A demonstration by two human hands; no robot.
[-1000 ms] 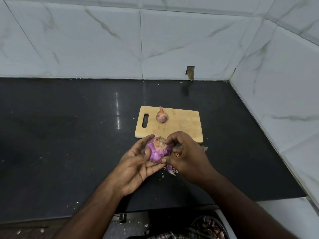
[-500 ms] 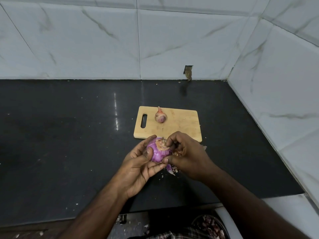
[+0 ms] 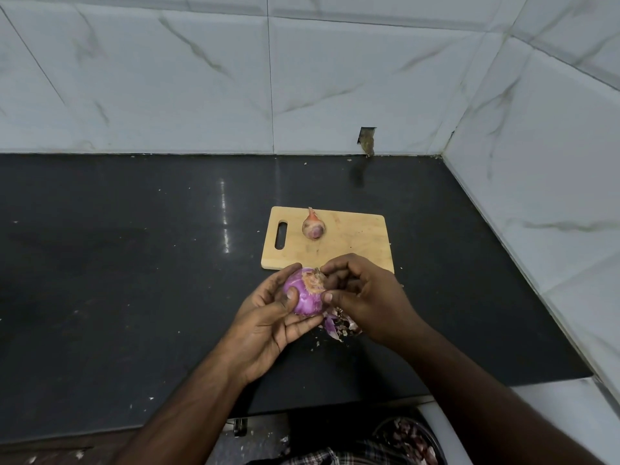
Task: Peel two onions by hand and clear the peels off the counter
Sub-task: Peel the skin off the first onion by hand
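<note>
Purple onion [image 3: 303, 293] gripped in left hand [image 3: 268, 317], right hand [image 3: 364, 293] pinching its skin.

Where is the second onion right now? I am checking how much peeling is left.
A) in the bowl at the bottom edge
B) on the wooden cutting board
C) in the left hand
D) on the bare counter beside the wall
B: the small unpeeled onion sits on the wooden cutting board, apart from the hands, which hold the purple onion.
</note>
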